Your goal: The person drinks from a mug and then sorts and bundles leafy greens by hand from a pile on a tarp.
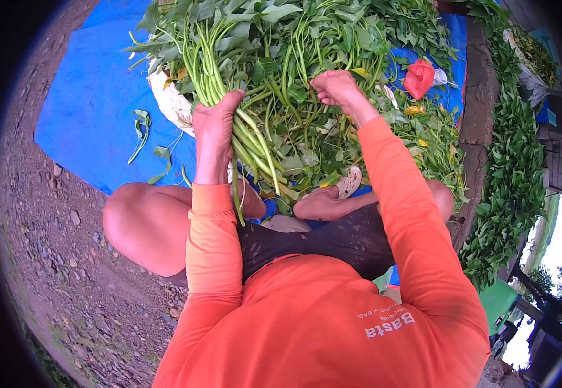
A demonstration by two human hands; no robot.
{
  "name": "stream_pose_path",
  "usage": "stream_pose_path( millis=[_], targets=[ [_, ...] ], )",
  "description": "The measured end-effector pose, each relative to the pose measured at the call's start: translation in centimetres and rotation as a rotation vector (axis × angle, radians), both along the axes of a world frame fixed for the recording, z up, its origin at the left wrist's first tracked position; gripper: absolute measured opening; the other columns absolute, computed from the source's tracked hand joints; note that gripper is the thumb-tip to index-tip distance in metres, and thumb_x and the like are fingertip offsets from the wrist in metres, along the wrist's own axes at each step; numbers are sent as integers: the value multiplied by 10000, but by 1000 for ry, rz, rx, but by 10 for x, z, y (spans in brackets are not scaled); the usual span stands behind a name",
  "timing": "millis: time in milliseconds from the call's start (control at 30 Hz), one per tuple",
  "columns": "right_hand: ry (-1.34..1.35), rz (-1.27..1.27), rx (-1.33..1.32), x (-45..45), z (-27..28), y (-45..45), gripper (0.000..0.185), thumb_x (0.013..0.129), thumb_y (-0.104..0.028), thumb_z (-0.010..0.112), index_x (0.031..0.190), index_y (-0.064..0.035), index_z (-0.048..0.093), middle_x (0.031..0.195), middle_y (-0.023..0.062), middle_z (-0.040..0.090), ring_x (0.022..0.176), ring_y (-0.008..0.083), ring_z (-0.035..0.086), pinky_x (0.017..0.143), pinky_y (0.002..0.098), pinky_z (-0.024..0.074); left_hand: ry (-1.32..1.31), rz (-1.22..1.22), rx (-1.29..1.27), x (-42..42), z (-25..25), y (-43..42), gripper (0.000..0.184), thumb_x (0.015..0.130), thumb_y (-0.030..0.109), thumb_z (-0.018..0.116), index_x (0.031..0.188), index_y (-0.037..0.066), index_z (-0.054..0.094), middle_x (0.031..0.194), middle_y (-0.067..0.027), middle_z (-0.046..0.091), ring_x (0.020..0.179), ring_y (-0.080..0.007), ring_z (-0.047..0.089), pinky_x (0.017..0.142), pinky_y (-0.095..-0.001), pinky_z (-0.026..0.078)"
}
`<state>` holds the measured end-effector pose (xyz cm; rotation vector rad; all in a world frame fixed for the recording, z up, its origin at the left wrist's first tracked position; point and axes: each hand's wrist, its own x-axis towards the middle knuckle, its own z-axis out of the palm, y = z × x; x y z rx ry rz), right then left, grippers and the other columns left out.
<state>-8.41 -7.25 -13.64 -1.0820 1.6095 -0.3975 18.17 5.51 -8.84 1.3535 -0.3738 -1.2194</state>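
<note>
Green stems [208, 76] — gripped in left hand [214, 121]

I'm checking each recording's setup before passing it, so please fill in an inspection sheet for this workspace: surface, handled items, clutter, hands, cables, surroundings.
Surface: blue tarp on the ground, partly covered by greenery.
Handled items: bunch of greens, long-stemmed; heap of greens in front of the person.
Clutter: red plastic item at the right; loose sprig at the left.
Hands: left hand closed around the bunch; right hand at the heap, fingers bent, grip unclear.
Cables: nothing seen.
Surroundings: stony ground at the left; more leafy greens along the right.
</note>
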Motion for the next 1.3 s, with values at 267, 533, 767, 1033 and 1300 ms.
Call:
stream_pose_path(
  millis=[267,533,767,1033,1300],
  targets=[
    [-317,-2,-113,-34,91,-32,200,963,-212,802,1109,-95,732,940,-20,721,811,94,698,731,259,588,0,-11,1,0,2,-1,217,871,112,833,1001,8,694,779,-37,694,581,-132,633,531,-292,518],
    [-587,-46,-430,-215,232,72,191,1019,-164,734,1174,-52,731,1020,55,768,910,139,739,838,313,611,5,-99,18,-4,-3,-5,257,880,162,865,1028,32,699,817,-42,707,642,-164,668,584,-306,557],
    [1046,-135,231,-373,124,195,652,930,-352,777,1386,74,591,1207,202,738,1041,277,742,899,407,602,-44,-159,26,-10,-8,-8,261,895,185,857,1021,4,717,818,-60,708,643,-175,678,579,-322,554],
    [759,166,-360,-181,114,175,537,905,-368,750,1293,1,710,1097,245,773,1052,382,745,947,455,573,-146,-137,2,-18,-23,-18,283,870,158,863,1029,-15,706,850,-71,714,656,-182,671,594,-330,552],
    [394,-59,-608,-1,-58,105,369,886,-206,764,1187,6,733,1016,175,734,959,353,715,926,436,566,-104,-58,-80,-11,9,-1,333,866,82,837,1139,-20,675,913,-83,732,685,-175,684,601,-320,557]
  ],
)
